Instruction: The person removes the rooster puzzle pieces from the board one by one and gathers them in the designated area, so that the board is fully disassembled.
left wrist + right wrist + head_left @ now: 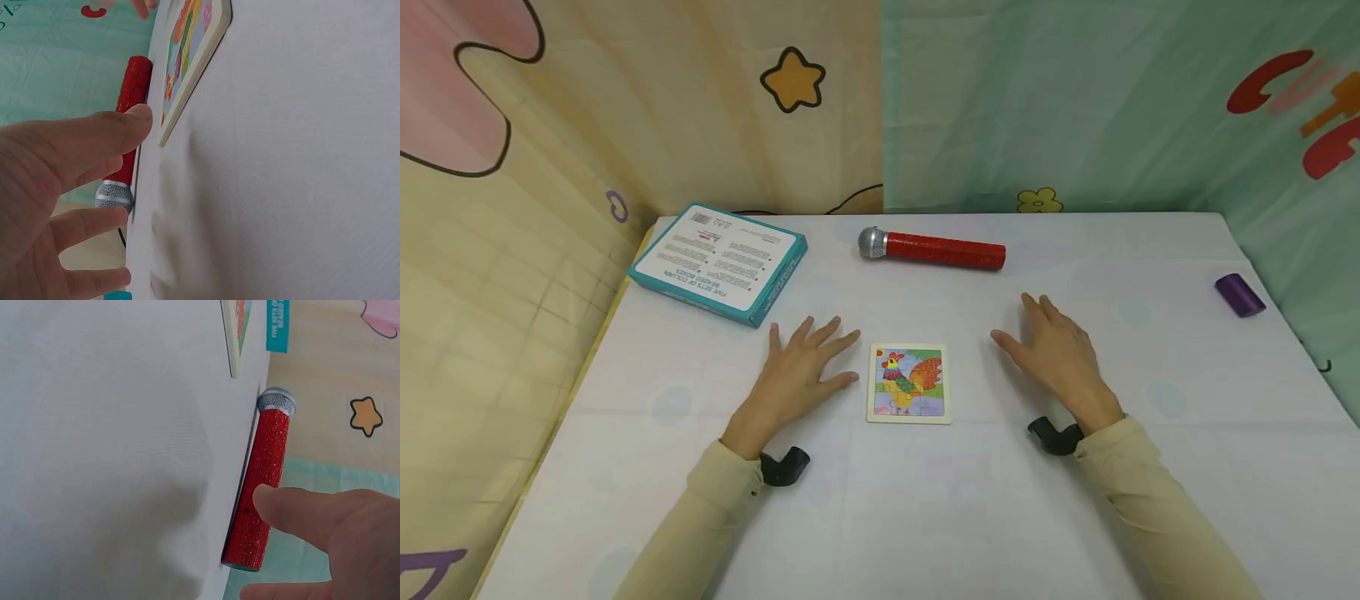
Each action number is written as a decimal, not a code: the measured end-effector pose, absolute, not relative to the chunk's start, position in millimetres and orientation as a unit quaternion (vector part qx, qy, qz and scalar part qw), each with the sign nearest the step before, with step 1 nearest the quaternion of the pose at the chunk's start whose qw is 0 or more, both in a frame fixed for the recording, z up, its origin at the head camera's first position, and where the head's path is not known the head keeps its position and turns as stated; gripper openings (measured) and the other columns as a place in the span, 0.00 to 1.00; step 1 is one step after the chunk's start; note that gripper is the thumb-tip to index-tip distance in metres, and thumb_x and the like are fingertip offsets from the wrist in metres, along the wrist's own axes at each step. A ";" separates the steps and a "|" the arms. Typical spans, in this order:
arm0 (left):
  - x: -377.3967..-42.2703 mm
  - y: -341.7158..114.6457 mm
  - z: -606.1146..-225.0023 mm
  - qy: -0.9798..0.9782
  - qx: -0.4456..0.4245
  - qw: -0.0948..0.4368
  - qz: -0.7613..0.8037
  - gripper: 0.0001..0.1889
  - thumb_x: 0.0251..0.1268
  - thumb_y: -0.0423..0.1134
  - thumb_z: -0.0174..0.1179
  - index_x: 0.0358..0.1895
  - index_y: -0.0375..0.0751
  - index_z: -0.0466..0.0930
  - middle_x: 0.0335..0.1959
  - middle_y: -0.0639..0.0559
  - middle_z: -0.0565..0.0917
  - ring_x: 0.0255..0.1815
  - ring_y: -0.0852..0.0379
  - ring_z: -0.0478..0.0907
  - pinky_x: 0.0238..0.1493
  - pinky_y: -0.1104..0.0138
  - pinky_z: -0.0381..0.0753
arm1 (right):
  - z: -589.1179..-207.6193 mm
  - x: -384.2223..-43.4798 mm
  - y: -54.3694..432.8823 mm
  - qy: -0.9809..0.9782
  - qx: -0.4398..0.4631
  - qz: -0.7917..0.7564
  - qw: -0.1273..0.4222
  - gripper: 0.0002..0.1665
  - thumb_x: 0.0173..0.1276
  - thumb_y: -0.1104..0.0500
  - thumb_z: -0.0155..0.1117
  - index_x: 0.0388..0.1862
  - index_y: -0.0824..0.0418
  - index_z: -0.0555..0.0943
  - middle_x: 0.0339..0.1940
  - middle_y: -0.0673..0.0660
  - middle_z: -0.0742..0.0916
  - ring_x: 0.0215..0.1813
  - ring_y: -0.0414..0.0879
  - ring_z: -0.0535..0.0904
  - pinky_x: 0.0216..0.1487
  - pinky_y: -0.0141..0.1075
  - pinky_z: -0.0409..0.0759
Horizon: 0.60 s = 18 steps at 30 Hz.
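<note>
A small framed rooster jigsaw puzzle (910, 383) lies flat on the white table between the two hands, its picture filled with pieces. To its left is the left hand (801, 379), fingers spread and holding nothing, thumb pointing at the frame's edge. On the other side the right hand (1056, 358) is held with fingers extended, also holding nothing, a bit farther from the puzzle. Beyond both hands lies a red glittery microphone (946, 250) with a silver mesh head. In the right wrist view the thumb overlaps the microphone (259, 469).
A teal and white box (718, 262) with printed text lies at the back left. A purple cylinder (1240, 295) sits near the right edge of the table (910, 517). Patterned curtains (1045, 100) hang behind and along both sides.
</note>
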<state>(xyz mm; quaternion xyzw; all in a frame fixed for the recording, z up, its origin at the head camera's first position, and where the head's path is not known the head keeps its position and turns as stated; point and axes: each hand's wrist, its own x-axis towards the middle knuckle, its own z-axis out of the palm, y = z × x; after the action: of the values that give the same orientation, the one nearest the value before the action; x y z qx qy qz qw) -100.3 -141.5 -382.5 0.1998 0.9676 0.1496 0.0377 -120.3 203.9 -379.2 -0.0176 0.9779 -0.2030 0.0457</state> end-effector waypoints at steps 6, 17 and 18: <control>-92.3 -136.4 -385.1 0.958 0.211 0.062 0.184 0.32 0.56 0.54 0.71 0.66 0.54 0.77 0.71 0.47 0.70 0.73 0.33 0.59 0.66 0.28 0.38 | -372.9 -126.3 187.3 0.972 -0.032 -0.228 0.045 0.42 0.70 0.49 0.61 0.75 0.70 0.60 0.72 0.74 0.66 0.70 0.70 0.62 0.66 0.64 0.62; -87.5 -129.4 -387.6 0.952 0.232 0.061 0.187 0.28 0.46 0.52 0.77 0.55 0.53 0.86 0.69 0.48 0.72 0.73 0.35 0.59 0.65 0.28 0.37 | -374.7 -133.7 130.2 0.936 -0.207 -0.266 0.100 0.24 0.65 0.58 0.70 0.59 0.61 0.80 0.47 0.56 0.83 0.43 0.49 0.77 0.44 0.40 0.80; -87.2 -128.9 -388.2 0.952 0.233 0.061 0.187 0.28 0.46 0.52 0.77 0.55 0.54 0.86 0.69 0.48 0.73 0.73 0.36 0.59 0.65 0.27 0.37 | -375.3 -134.0 125.4 0.933 -0.220 -0.263 0.109 0.23 0.65 0.57 0.69 0.58 0.61 0.81 0.46 0.55 0.83 0.43 0.48 0.77 0.46 0.40 0.79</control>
<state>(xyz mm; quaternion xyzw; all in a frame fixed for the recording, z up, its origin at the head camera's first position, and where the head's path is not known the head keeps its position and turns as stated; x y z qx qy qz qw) -87.2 -128.9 -388.2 0.2332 0.9523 0.1870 0.0612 -134.0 125.4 -375.3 -0.2197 0.9332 -0.2627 0.1089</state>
